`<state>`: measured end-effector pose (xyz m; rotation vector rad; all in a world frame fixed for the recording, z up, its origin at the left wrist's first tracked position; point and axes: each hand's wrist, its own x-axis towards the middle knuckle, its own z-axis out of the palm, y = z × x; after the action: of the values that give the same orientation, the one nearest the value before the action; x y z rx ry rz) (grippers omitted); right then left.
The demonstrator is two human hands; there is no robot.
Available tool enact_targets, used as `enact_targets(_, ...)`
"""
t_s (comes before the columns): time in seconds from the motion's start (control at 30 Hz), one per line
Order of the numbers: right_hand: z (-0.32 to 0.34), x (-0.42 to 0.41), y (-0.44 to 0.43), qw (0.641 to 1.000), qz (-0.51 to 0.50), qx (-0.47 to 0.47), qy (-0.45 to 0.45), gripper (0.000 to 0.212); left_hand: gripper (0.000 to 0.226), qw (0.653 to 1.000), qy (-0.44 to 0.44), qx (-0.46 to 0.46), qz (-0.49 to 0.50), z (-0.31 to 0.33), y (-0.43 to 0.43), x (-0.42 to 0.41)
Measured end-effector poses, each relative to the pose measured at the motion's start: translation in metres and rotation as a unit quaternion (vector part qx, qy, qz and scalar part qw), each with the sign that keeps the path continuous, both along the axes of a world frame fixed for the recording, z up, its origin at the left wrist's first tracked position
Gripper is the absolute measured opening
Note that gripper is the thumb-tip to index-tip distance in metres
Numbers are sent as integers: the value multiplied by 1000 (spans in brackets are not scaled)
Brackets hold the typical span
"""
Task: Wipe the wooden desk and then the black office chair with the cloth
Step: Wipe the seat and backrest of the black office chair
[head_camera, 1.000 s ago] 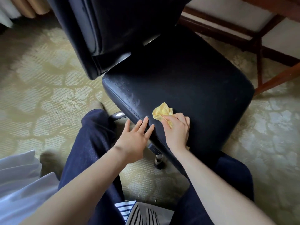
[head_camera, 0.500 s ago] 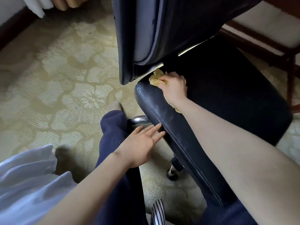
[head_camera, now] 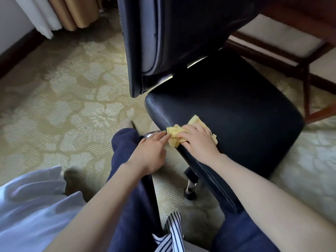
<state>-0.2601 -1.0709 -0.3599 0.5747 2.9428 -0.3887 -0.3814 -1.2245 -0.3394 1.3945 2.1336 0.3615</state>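
1. Step, as judged: chair stage, with wiping at the near edge of the seat [head_camera: 236, 115].
2. Right hand [head_camera: 198, 140]: fingers curled over the crumpled yellow cloth [head_camera: 174, 133], pressing it onto the seat edge.
3. Left hand [head_camera: 151, 151]: open, fingers straight, tips touching the cloth.
4. Next move: steady pressure along the rounded, stitched edge. The upholstery is smooth and leather-like.

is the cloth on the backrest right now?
No, the right hand holds the yellow cloth against the seat at its near edge, not the backrest.

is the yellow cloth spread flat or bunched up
Bunched: the cloth lies in crumpled folds under the right hand on the seat edge.
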Motion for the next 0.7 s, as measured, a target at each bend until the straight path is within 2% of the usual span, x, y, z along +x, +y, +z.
enact_targets(0.2,3,82,-17,999,0,6,-35,27,57,1000,11,0,-4,14,-9,29)
enact_targets(0.43,4,150,-41,996,-82,-4,-24,25,58,999,7,-25,-20,23,-21,67)
enact_targets(0.6,4,179,-59,991,-129,-42,-13,26,58,999,16,-36,-35,35,-26,91)
enact_targets(0.7,16,190,-61,986,-147,-80,-8,20,59,999,8,-29,-44,49,-23,106)
